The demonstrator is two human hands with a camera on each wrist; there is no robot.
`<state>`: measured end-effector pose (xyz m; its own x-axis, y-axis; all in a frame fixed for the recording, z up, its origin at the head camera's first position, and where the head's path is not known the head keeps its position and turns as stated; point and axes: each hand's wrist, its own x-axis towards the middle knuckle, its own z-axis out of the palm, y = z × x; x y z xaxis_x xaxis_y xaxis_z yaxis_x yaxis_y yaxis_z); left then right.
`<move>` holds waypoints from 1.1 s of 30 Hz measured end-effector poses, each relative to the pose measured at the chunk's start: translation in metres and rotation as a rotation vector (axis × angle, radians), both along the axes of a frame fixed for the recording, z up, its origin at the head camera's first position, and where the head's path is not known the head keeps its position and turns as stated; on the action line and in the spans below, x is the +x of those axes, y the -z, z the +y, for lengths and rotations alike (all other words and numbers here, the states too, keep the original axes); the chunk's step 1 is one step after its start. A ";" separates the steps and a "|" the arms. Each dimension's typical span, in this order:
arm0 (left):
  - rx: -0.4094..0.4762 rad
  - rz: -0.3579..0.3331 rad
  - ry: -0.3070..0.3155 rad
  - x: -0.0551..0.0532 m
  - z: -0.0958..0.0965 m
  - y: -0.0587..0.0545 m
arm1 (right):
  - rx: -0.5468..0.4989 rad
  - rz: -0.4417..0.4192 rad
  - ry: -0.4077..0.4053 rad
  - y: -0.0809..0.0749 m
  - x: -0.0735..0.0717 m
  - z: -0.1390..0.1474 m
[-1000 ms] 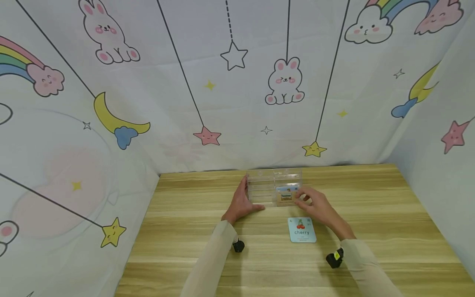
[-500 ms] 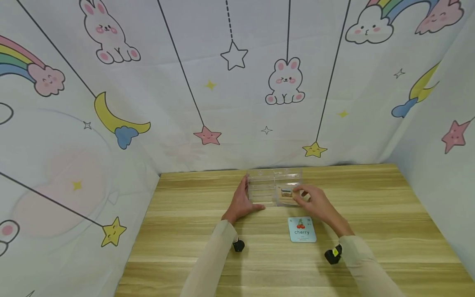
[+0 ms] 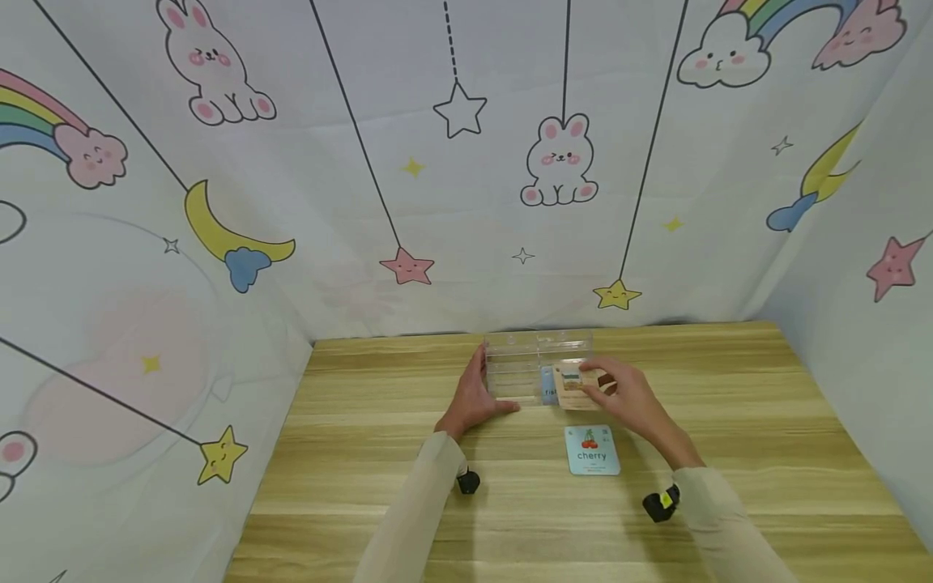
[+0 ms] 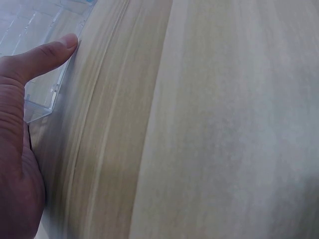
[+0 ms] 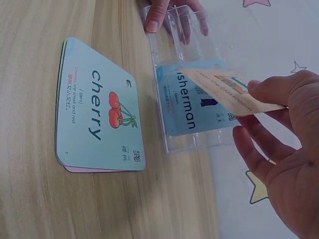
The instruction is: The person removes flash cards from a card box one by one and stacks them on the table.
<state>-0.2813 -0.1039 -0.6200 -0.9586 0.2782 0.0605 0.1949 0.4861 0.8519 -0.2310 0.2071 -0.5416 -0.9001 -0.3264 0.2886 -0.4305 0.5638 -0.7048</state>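
A clear plastic tray with compartments [image 3: 512,378] stands near the back of the table. My left hand [image 3: 475,402] grips its left end, thumb along the front edge; the left wrist view shows that thumb [image 4: 55,52] on the rim. My right hand [image 3: 632,405] pinches a tan flash card [image 5: 229,94] with a small picture, tilted over the tray's right front compartment. Behind it a blue "fisherman" card [image 5: 182,107] lies in that compartment, partly covered. In front of the tray lies a small stack of cards, topped by a light blue "cherry" card [image 3: 593,460].
The wood-grain table [image 3: 350,486] meets a white cloth wall [image 3: 466,210] printed with rabbits, stars and rainbows close behind the tray. More cloth rises at both sides. Edges of other cards show under the cherry card in the right wrist view.
My right hand has lifted and tilted the tan card, bringing it slightly right and toward me. This uncovers part of the blue fisherman card. The left hand and cherry card have stayed put.
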 end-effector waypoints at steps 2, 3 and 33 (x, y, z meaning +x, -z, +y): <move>0.001 -0.001 -0.002 0.000 0.000 0.000 | -0.003 -0.006 0.003 0.000 0.002 0.002; -0.001 0.000 -0.003 0.000 0.000 0.001 | -0.005 -0.010 0.004 -0.001 0.003 0.002; 0.003 0.006 -0.004 -0.002 0.001 0.001 | -0.107 -0.261 -0.005 0.031 0.052 0.016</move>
<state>-0.2834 -0.1031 -0.6208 -0.9594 0.2738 0.0672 0.1979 0.4842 0.8523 -0.1792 0.2235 -0.5725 -0.9468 -0.3116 0.0803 -0.2294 0.4787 -0.8475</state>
